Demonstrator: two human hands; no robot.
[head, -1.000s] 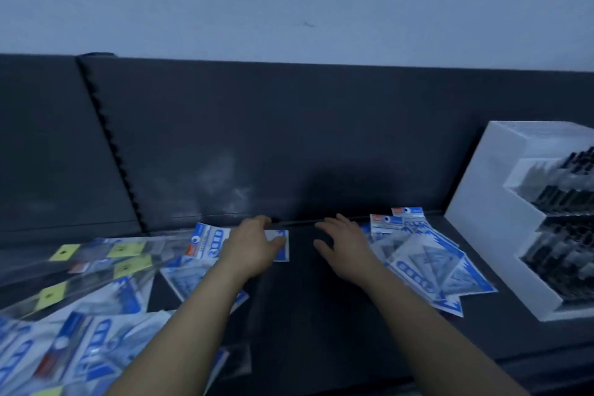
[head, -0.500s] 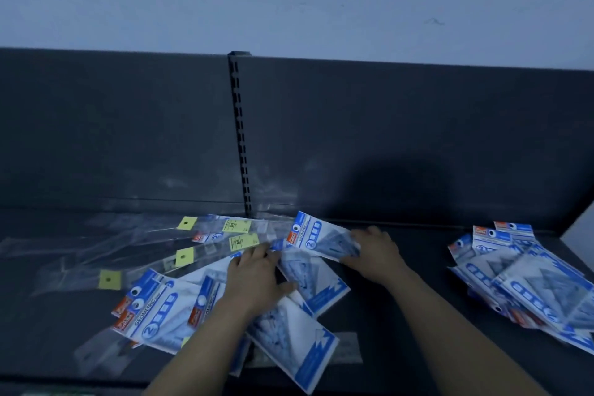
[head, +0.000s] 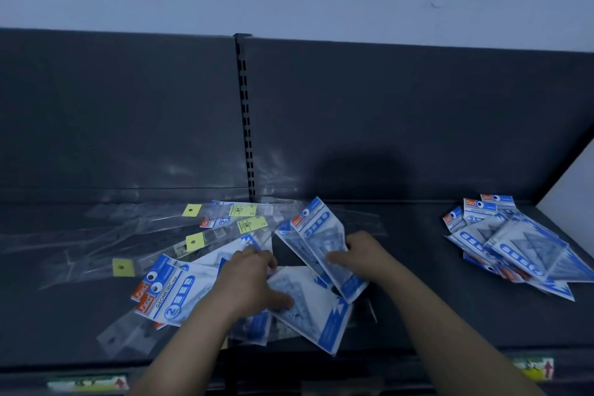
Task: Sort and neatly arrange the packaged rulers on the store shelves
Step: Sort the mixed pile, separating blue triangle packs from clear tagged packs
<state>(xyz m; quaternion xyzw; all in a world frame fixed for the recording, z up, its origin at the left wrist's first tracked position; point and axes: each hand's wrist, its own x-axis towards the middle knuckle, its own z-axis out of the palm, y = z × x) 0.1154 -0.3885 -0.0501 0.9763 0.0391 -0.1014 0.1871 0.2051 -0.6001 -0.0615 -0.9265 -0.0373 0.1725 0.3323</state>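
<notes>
Seen from the head camera, the only view there is, the right hand [head: 360, 254] is closed on two blue packets [head: 316, 235]. Its thumb lies across their faces and its fingers are behind, tipping them up off the shelf [head: 418, 315]. The left hand [head: 249, 280] lies on the loose heap [head: 170, 291] of the same packets, with its thumb stretched onto a white-faced packet [head: 308, 312]. Its fingers are bent over and the tips are hidden, so I cannot tell whether it pinches anything or only presses.

The held pair worries me most. The packets look like slick plastic, gripped by one edge and already fanned apart, so I'd guess the lower one could slide out if the hand swings across quickly.

The white-faced packet reaches close to the shelf's front edge. A push or drag from the left hand might send it over.

The long clear sleeves [head: 128, 235] with yellow tags [head: 123, 267] run under the heap and are hard to make out in this dim light. Lifting a blue packet could drag one along and mix the two kinds.

The gathered pile [head: 514, 247], well apart to the right, is itself splayed and uneven. More packets dropped on top would likely skid rather than stack, so it needs squaring up.
</notes>
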